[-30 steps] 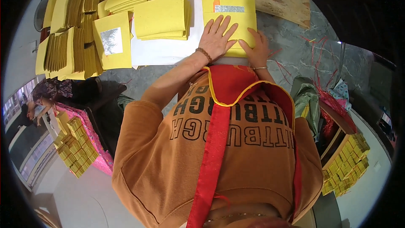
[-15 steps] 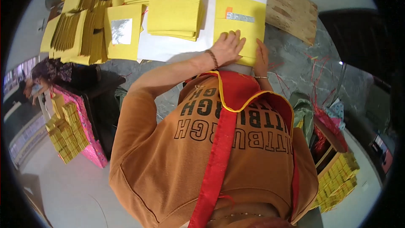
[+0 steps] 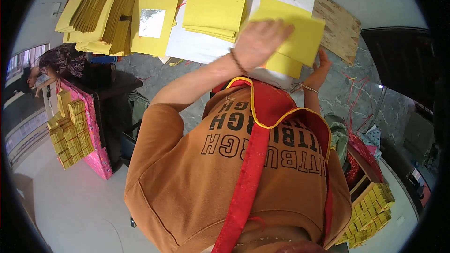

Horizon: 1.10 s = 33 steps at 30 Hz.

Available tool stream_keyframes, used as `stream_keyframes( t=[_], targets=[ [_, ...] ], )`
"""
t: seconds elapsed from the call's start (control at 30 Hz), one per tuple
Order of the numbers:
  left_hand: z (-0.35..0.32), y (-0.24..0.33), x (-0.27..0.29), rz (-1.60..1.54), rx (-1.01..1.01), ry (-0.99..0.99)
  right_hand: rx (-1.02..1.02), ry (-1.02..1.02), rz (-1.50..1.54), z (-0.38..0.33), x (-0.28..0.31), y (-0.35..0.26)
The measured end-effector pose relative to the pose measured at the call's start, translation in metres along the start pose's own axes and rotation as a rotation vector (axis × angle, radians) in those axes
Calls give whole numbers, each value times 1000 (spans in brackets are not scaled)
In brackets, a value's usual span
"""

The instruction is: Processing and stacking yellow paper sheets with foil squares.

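My left hand [image 3: 264,42], slightly blurred and wearing a brown bead bracelet, lies palm down across the left side of a yellow paper sheet [image 3: 302,33]. The sheet sits slanted on the white table's near right corner. Beneath it another yellow layer [image 3: 285,65] shows, with a bit of orange at its left. My right hand [image 3: 319,70] is beside the sheet's lower right corner, its visible fingers stretched upward and partly hidden by the paper. Left of my left hand rests a stack of folded yellow paper [image 3: 213,11]. Farther left stands a yellow sheet with a silver square [image 3: 152,22].
Thick piles of yellow paper [image 3: 96,16] crowd the table's left end. Beyond the table's right edge is a wooden board [image 3: 335,28]. Yellow bundles [image 3: 70,133] sit by a pink cloth [image 3: 96,136] at left, near another person [image 3: 61,63]. More yellow bundles [image 3: 370,215] stand lower right.
The yellow paper has turned askew, and a plain face now covers the silver strip seen before. My left hand has moved slightly up and across it; my right hand has shifted right.
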<state>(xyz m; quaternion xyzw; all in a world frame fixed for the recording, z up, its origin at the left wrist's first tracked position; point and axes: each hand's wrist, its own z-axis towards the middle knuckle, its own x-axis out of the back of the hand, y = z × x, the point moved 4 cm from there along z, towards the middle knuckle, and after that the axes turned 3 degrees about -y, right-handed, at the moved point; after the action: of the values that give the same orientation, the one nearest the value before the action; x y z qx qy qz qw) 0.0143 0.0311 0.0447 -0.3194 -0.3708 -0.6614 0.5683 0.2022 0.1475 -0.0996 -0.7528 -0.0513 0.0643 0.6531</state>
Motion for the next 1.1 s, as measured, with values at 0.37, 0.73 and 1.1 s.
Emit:
stream_keyframes(
  t=[0.37, 0.73, 1.1],
  targets=[
    [-95, -143, -14, 299, 147, -325, -364, -708, 189, -55, -166, -23],
    [-159, -212, -36, -468, 904, -137, -127, -571, -100, -38, -230, 40],
    [-151, -216, -24, -1186, 1210, -119, -191, -635, 30, -53, -217, 14]
  ],
)
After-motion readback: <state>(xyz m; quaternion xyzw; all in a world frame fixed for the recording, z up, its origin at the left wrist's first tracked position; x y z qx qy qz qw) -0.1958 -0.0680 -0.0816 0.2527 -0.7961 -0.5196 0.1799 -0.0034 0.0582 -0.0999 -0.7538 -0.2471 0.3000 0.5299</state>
